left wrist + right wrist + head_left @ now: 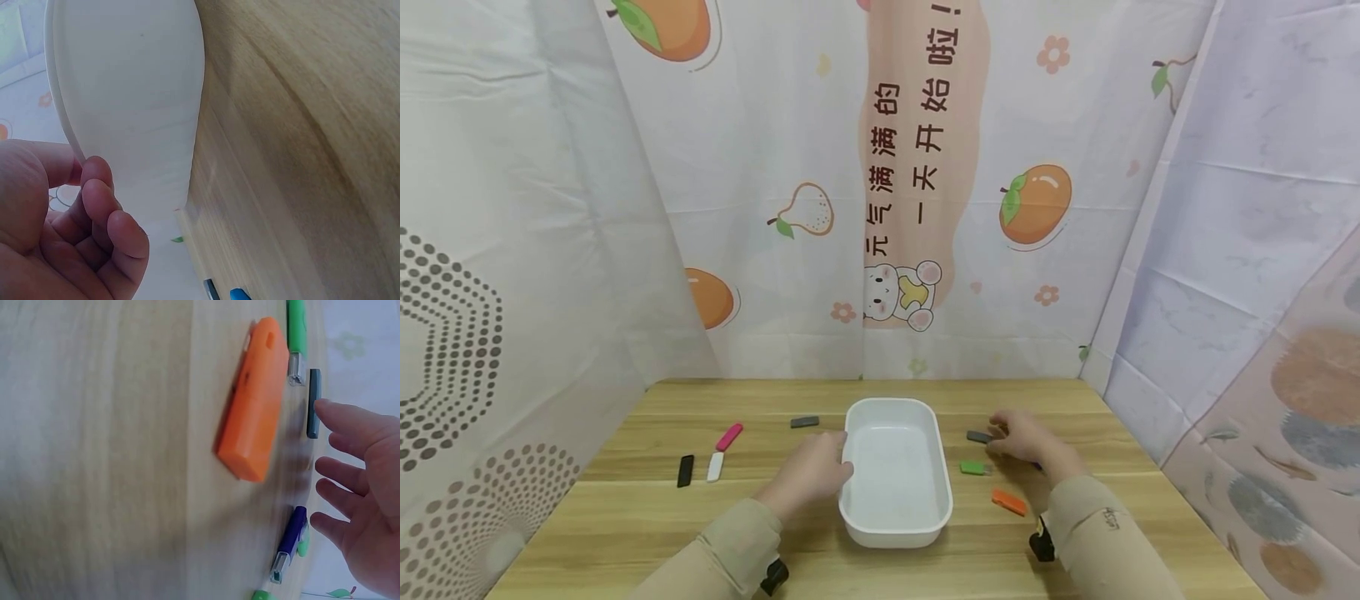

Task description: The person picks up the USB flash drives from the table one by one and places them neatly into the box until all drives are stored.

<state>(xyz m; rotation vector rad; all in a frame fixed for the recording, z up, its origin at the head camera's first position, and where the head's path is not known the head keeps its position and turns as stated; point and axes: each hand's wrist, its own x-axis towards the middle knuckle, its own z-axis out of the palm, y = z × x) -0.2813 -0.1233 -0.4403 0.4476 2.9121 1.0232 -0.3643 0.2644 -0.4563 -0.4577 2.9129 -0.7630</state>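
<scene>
A white rectangular tub (pixel 896 531) stands upright in the middle of the table. My left hand (pixel 817 471) pinches its left rim; in the left wrist view the thumb and curled fingers (pixel 128 234) meet at that edge. To the tub's right, my right hand (pixel 1026 437) reaches over a dark grey USB stick (pixel 979 437) with loosely spread fingers. One fingertip (pixel 325 409) overlaps the stick in the right wrist view; contact is unclear. Nearer me lie a green USB stick (pixel 975 468) with a metal plug and an orange USB stick (pixel 1008 502).
Left of the tub lie pink (pixel 728 437), white (pixel 715 467), black (pixel 686 471) and grey (pixel 805 422) sticks. A blue object (pixel 239 294) shows in the left wrist view. Below the right hand is a dark blue USB stick (pixel 290 544). Printed curtains (pixel 760 333) enclose the table.
</scene>
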